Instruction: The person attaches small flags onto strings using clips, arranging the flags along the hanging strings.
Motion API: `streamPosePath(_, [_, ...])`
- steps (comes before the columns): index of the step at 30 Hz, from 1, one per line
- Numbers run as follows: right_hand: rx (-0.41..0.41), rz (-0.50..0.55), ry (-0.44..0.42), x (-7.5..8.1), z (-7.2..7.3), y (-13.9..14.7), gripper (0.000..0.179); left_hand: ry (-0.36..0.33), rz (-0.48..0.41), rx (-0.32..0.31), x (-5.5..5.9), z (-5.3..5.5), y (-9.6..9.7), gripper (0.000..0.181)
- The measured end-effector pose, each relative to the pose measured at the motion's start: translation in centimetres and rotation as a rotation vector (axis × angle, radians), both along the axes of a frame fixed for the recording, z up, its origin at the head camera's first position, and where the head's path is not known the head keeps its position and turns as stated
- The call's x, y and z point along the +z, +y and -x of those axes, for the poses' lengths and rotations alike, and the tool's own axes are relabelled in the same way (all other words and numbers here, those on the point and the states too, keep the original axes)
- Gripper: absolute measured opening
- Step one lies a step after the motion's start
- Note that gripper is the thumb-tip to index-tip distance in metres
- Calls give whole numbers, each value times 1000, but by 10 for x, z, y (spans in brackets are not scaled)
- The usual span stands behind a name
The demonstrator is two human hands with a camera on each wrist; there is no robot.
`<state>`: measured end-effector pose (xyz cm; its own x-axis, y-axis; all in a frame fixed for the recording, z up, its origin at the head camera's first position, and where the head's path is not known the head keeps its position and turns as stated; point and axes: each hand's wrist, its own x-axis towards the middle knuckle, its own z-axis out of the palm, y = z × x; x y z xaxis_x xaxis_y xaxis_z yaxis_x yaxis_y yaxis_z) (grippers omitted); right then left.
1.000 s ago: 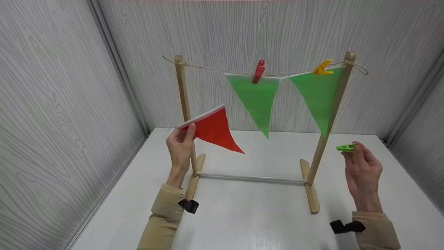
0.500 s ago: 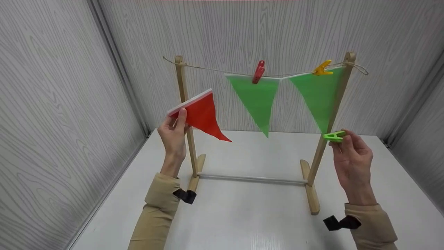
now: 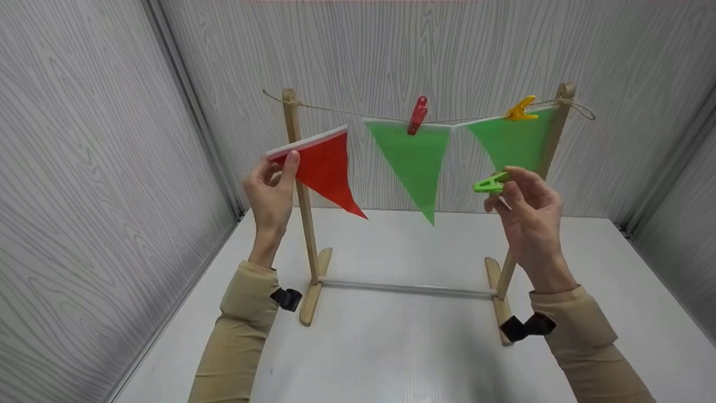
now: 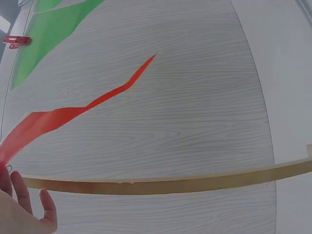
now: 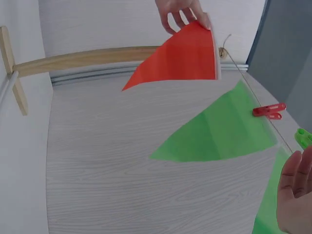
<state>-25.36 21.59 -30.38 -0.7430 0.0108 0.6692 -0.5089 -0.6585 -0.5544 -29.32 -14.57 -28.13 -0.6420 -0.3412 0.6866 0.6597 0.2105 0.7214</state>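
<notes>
My left hand (image 3: 272, 193) pinches the white-edged top left corner of a red triangular pennant (image 3: 327, 170), held just below the string (image 3: 335, 110) near the left post. The pennant's tip hangs down to the right. On the right, my right hand (image 3: 531, 224) grips a green clothespin (image 3: 490, 183) between thumb and fingers, in front of the right green pennant (image 3: 517, 140). A red clothespin (image 3: 418, 116) fastens the middle green pennant (image 3: 415, 162) to the string. A yellow clothespin (image 3: 521, 109) sits at the right pennant's top. In the left wrist view the red pennant (image 4: 44, 122) shows nearly edge-on.
A wooden stand has a left post (image 3: 305, 218) and a right post (image 3: 554, 140), the latter partly behind my right hand. A white crossbar (image 3: 408, 288) joins its feet low down. It stands on a white table (image 3: 391, 347) between grained walls (image 3: 224, 56).
My left hand has raised the red pennant toward the string and slightly left. My right hand has moved up and left with the green clothespin. The stand and hung pennants stay put.
</notes>
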Motion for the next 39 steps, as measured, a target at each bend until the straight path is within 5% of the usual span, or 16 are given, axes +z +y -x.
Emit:
streamPosePath(6, [-59, -112, 61, 28, 8, -27, 21, 20, 57, 107, 12, 2, -2, 22])
streamPosePath(14, [-191, -242, 107, 64, 29, -64, 23, 40, -125, -10, 27, 14, -3, 19])
streamPosePath(20, [-233, -319, 134, 91, 37, -94, 28, -5, -169, -80, 31, 21, -6, 21])
streamPosePath(28, [-364, -505, 83, 119, 56, -126, 13, -48, -160, -85, 39, 24, -3, 23])
streamPosePath(39, [-431, -554, 41, 134, 63, -164, 17, -83, -158, -79, 45, 24, 10, 25])
